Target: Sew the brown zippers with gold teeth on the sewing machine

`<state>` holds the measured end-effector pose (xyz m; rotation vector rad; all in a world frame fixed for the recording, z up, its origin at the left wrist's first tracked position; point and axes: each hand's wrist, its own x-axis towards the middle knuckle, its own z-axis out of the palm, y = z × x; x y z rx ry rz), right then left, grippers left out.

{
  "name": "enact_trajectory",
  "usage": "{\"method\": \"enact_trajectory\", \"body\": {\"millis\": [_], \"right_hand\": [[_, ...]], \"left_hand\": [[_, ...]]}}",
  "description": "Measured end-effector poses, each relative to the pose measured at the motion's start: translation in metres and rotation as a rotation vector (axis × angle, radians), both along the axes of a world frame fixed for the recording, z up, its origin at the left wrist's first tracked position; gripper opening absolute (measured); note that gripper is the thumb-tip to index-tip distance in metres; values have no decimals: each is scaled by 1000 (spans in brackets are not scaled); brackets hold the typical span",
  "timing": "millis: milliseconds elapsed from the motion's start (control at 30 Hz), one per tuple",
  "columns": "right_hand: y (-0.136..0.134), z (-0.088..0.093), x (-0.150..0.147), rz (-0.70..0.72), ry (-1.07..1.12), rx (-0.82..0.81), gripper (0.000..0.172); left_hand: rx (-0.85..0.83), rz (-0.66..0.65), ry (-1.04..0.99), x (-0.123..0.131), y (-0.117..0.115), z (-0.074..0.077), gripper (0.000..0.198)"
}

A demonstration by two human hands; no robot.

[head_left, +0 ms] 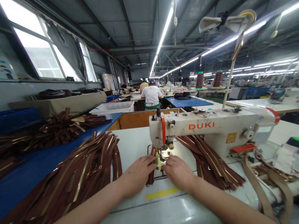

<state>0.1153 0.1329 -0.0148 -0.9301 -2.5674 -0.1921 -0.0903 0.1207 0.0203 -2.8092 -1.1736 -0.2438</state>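
Note:
My left hand (pixel 139 174) and my right hand (pixel 178 170) meet in front of the needle area of a white DUKI industrial sewing machine (pixel 201 126). Their fingertips close on a small yellow piece (pixel 158 161) just ahead of the presser foot (pixel 166 153). A brown zipper strip (pixel 151 166) with metal teeth runs under the foot and down past my left hand. A large pile of these brown zippers (pixel 79 177) lies to the left, and another (pixel 210 163) drapes behind the machine's arm.
More brown zippers (pixel 56 130) lie on a blue table at the left, beside a white plastic bin (pixel 112 107). Tan straps (pixel 263 193) hang at the right table edge. A seated co-worker (pixel 151 96) works beyond, among further machines and thread cones (pixel 199 80).

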Motion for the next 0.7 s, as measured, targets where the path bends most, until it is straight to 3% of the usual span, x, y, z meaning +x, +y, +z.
{"method": "enact_trajectory", "body": {"millis": [133,233,367,467,567,633,700], "right_hand": [[-28,-5,4,55,79,-19,13],[-42,-13,11,28,267,-176,18],[-44,-16,15,17,629,-456,42],[-47,-2,11,14,760,-684,15],[-54,22,10,21,892,-922,25],[-57,36,12,45,953,-1037,34],[-55,42,15,63,998,-1104,40]], "left_hand": [[-119,-96,118,12,7,12,30],[-184,-18,65,16,3,20,21],[-213,106,-58,28,-11,19,12],[-388,196,-413,44,-30,16,4],[-747,287,-875,46,-52,20,13],[-868,321,-891,30,-68,27,24],[-822,342,-781,2,-82,34,24]]}}
